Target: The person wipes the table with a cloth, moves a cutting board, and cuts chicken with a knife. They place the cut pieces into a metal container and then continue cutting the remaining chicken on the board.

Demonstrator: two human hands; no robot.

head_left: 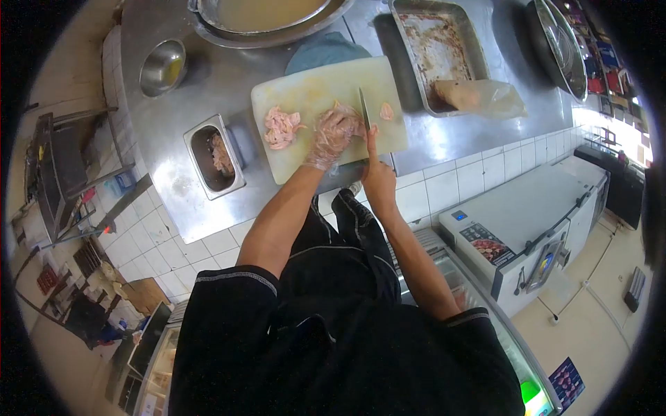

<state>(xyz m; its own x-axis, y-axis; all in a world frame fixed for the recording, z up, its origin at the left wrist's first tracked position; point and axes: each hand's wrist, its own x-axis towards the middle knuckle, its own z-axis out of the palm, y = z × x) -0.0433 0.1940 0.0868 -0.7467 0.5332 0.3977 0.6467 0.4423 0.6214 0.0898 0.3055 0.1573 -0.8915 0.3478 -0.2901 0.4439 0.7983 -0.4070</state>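
My left hand [335, 130], in a clear plastic glove, presses down on a piece of raw meat that mostly hides beneath its fingers. In my bare right hand [378, 182] is a knife [364, 107], its blade upright beside the left fingertips and my index finger laid along it. Both hands are over a white cutting board [305, 87]. A heap of pale pink raw meat pieces [281, 127] lies on the board's left side. One small cut slice [386, 111] sits to the right of the blade.
Left of the board stand a steel container [232, 182] with meat inside and a small metal bowl [147, 73]. Behind are a large basin [267, 40] and a blue-green cloth [322, 52]. A stained tray [415, 41] with a plastic bag [503, 99] is at right. A white chest freezer [527, 197] stands beyond.
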